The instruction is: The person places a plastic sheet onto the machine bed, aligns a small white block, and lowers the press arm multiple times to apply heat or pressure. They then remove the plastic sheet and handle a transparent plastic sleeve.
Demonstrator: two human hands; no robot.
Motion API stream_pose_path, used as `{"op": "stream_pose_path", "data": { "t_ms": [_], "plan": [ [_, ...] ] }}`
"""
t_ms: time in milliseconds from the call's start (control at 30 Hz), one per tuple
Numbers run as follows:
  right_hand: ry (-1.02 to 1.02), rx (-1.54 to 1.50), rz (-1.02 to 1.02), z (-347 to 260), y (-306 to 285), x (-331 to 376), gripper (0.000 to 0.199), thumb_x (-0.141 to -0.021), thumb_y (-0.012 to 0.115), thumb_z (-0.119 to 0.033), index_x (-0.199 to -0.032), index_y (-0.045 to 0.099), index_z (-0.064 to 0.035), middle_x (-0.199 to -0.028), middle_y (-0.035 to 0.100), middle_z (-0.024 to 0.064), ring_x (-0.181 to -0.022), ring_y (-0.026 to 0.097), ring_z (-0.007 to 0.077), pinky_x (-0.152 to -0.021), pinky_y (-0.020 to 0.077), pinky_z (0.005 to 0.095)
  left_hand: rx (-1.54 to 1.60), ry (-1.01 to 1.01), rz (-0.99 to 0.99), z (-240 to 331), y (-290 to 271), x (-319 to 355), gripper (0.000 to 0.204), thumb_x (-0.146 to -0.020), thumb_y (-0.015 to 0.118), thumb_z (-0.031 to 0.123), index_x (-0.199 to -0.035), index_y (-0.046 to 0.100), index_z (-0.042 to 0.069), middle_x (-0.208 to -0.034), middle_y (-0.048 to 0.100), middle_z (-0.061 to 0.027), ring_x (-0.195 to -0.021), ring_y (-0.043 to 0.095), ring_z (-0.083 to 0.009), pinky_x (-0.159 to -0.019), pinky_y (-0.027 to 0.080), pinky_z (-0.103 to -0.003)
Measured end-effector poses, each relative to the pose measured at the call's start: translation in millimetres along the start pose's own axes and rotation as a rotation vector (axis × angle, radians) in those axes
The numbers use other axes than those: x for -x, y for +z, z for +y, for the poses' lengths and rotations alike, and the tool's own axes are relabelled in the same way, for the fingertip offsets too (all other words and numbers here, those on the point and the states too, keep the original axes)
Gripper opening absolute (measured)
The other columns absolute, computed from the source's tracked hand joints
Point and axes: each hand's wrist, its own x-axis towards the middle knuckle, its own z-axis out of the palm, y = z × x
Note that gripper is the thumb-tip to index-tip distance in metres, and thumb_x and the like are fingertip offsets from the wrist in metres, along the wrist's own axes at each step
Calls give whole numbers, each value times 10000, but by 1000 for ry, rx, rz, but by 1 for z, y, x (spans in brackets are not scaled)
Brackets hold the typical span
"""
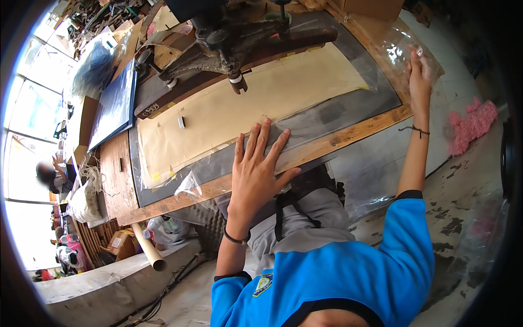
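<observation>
My left hand (256,169) lies flat with its fingers spread, the fingertips on the near edge of a long cream paper sheet (218,114) and the palm over the table's wooden edge. The sheet rests on a dark grey work surface (327,111), with bits of yellow tape at its corners. Out at the far right, my right hand (420,82) is closed on a clear plastic sheet (400,43). A small metal piece (181,122) sits on the paper toward the left. Above the paper stands a dark metal machine head (218,52) with a forked tip.
A blue panel (114,106) leans at the table's left. Below the left corner juts a cardboard tube (148,248). Pink crumpled material (473,125) is on the floor at the right. Another person (52,174) is at the far left, by the windows.
</observation>
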Motion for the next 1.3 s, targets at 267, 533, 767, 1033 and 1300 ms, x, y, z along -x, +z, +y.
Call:
{"op": "stream_pose_path", "data": {
  "t_ms": [267,533,767,1033,1300],
  "plan": [
    [101,96,42,50,-51,-7,472,-1053,529,-435,-1374,605,-98,-975,663,-25,-696,472,13,-589,413,183,-7,-53,-3,-4,-3,-2,763,-836,694,614,-1463,537,207,-1613,345,-154,-1462,350,-374,-1201,245,-530],
    [-77,68,-27,-14,-97,10,577,-1076,433,-469,-1413,522,-10,-1265,666,81,-1139,598,166,-996,457,312,48,-142,21,8,-4,-4,622,-798,784,498,-1308,652,166,-1356,525,-142,-1272,478,-357,-1085,331,-494],
    [-48,286,-290,23,-42,29,406,-1104,398,-419,-1279,634,-139,-1107,659,-10,-1080,613,128,-994,438,286,68,-184,60,7,-1,-7,683,-827,771,459,-1372,583,93,-1337,507,-122,-1283,444,-313,-1094,286,-461],
    [-536,510,285,45,-2,2,326,-1109,430,-254,-1277,618,-48,-886,634,41,-670,565,91,-636,490,239,93,-177,6,-5,-8,-1,747,-792,801,478,-1384,579,81,-1301,506,-146,-1254,460,-340,-1072,311,-481],
    [-495,289,136,28,-46,-11,467,-1100,403,-419,-1415,540,-104,-1042,718,54,-885,608,102,-841,490,266,76,-168,28,-5,-7,1,762,-771,817,477,-1385,582,92,-1275,506,-137,-1228,465,-339,-1067,312,-485]
  ]
}}
